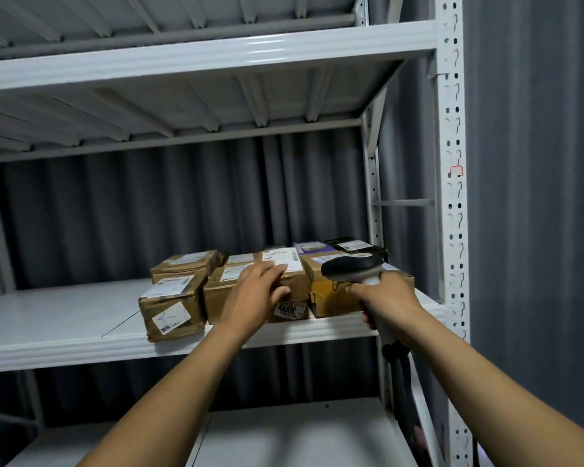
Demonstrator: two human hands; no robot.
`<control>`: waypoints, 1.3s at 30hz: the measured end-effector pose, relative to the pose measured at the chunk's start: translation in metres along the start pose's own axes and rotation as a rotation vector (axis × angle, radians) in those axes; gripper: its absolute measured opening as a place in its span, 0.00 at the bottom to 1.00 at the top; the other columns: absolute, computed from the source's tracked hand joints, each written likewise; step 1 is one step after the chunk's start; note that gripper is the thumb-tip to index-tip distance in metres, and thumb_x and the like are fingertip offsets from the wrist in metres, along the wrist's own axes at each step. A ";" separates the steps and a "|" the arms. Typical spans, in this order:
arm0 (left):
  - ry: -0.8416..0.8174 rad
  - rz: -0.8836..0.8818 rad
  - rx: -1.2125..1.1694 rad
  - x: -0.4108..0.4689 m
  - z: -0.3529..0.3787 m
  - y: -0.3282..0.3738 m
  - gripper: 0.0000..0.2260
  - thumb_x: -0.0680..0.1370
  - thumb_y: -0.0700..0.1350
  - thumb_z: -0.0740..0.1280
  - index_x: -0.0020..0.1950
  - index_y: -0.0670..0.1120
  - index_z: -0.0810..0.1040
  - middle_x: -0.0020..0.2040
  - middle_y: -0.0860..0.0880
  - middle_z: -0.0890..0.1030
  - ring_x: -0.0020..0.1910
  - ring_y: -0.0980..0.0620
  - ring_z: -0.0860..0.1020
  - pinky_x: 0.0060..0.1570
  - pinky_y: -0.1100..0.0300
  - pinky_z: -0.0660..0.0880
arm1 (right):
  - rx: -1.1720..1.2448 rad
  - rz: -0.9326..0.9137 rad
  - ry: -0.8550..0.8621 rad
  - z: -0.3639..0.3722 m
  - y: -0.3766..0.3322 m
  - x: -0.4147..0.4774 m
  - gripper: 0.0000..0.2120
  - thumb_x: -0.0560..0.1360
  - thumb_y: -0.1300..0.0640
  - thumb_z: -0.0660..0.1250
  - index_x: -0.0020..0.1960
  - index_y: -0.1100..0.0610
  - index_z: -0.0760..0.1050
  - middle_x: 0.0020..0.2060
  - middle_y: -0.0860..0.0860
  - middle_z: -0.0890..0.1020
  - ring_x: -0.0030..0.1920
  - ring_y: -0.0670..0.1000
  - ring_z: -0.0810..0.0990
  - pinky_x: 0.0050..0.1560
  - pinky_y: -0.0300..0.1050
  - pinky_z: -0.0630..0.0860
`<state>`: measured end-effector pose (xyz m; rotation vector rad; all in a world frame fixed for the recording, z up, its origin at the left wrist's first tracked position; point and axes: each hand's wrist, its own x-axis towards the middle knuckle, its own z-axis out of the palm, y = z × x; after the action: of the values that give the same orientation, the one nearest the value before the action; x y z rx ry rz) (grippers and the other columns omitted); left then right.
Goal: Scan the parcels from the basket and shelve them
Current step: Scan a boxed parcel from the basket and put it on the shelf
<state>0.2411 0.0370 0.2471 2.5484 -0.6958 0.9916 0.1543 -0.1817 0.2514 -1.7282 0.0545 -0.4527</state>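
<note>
The light is dim and cool, with a blue-grey cast. It seems to fall from above on the near side: the upper shelf beam carries a narrow glare streak, and the middle shelf is brightest at its left. The curtain behind sinks into deep shade, darkest under the shelves. The parcels cast only faint, soft shadows. A pale blurred patch lies on the lower shelf. Focus is soft throughout, so label print is mostly unreadable. The scanner shows a dull sheen. Wide-angle distortion bows the beams and bends the right upright.
</note>
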 end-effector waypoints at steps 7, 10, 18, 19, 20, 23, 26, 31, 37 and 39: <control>-0.073 -0.070 -0.005 0.050 0.012 -0.005 0.16 0.79 0.45 0.66 0.66 0.45 0.76 0.61 0.43 0.78 0.60 0.43 0.76 0.60 0.52 0.72 | -0.107 -0.040 -0.010 0.010 -0.003 0.010 0.08 0.74 0.59 0.69 0.49 0.63 0.75 0.29 0.55 0.76 0.24 0.52 0.72 0.24 0.41 0.69; -0.124 -0.067 0.009 0.066 0.018 -0.008 0.17 0.78 0.43 0.67 0.67 0.45 0.75 0.63 0.43 0.78 0.63 0.44 0.74 0.63 0.56 0.69 | -0.157 -0.022 -0.023 0.013 -0.003 0.019 0.07 0.74 0.59 0.69 0.48 0.62 0.76 0.29 0.55 0.77 0.24 0.51 0.73 0.24 0.41 0.70; -0.174 -0.089 0.040 0.075 0.026 -0.011 0.19 0.77 0.40 0.67 0.68 0.46 0.74 0.67 0.44 0.75 0.66 0.45 0.71 0.64 0.54 0.68 | -0.199 -0.014 -0.042 0.017 -0.001 0.028 0.06 0.74 0.59 0.69 0.46 0.61 0.75 0.29 0.56 0.77 0.25 0.52 0.74 0.26 0.43 0.72; -0.180 -0.092 0.059 0.073 0.025 -0.011 0.20 0.77 0.42 0.67 0.70 0.46 0.72 0.69 0.45 0.73 0.68 0.45 0.69 0.66 0.54 0.66 | -0.192 -0.012 -0.041 0.016 0.000 0.026 0.05 0.74 0.59 0.69 0.46 0.61 0.75 0.29 0.56 0.77 0.25 0.52 0.74 0.26 0.43 0.71; -0.187 -0.095 0.077 0.069 0.023 -0.011 0.22 0.78 0.43 0.67 0.72 0.47 0.69 0.71 0.45 0.71 0.71 0.45 0.66 0.69 0.53 0.64 | -0.188 -0.009 -0.038 0.016 0.000 0.023 0.05 0.74 0.59 0.69 0.45 0.61 0.74 0.29 0.56 0.77 0.25 0.52 0.74 0.26 0.42 0.71; -0.180 -0.079 0.102 0.052 0.015 -0.009 0.25 0.78 0.46 0.67 0.74 0.49 0.66 0.73 0.46 0.68 0.73 0.46 0.63 0.72 0.52 0.62 | -0.190 -0.010 -0.024 0.012 0.000 0.008 0.05 0.74 0.59 0.69 0.43 0.60 0.75 0.30 0.56 0.77 0.25 0.52 0.73 0.24 0.41 0.70; -0.171 -0.037 0.112 0.028 0.001 -0.001 0.25 0.78 0.48 0.67 0.74 0.49 0.66 0.73 0.46 0.68 0.72 0.46 0.63 0.71 0.53 0.62 | -0.179 -0.019 -0.026 0.009 0.000 -0.010 0.07 0.73 0.59 0.70 0.43 0.63 0.76 0.29 0.56 0.77 0.25 0.54 0.73 0.26 0.43 0.71; -0.180 -0.035 0.115 -0.042 -0.013 0.017 0.24 0.78 0.50 0.67 0.73 0.50 0.68 0.72 0.47 0.69 0.69 0.44 0.67 0.66 0.55 0.64 | -0.245 -0.012 -0.064 0.005 0.016 -0.059 0.08 0.73 0.58 0.70 0.38 0.62 0.76 0.26 0.55 0.77 0.25 0.55 0.75 0.29 0.45 0.73; -0.395 -0.125 0.090 -0.158 0.025 0.026 0.25 0.78 0.51 0.67 0.74 0.48 0.67 0.74 0.44 0.66 0.73 0.44 0.62 0.69 0.53 0.62 | -0.367 0.042 -0.108 0.007 0.074 -0.128 0.07 0.72 0.58 0.71 0.37 0.58 0.75 0.27 0.53 0.78 0.23 0.51 0.74 0.23 0.39 0.72; -0.469 -0.141 0.079 -0.196 0.047 0.029 0.26 0.78 0.51 0.66 0.74 0.48 0.66 0.74 0.44 0.66 0.73 0.44 0.62 0.69 0.54 0.62 | -0.392 0.080 -0.141 0.004 0.098 -0.146 0.05 0.72 0.59 0.71 0.41 0.59 0.76 0.30 0.53 0.79 0.24 0.51 0.75 0.24 0.40 0.74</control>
<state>0.1244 0.0550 0.0807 2.8836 -0.5868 0.3801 0.0418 -0.1571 0.1184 -2.1306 0.1175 -0.2708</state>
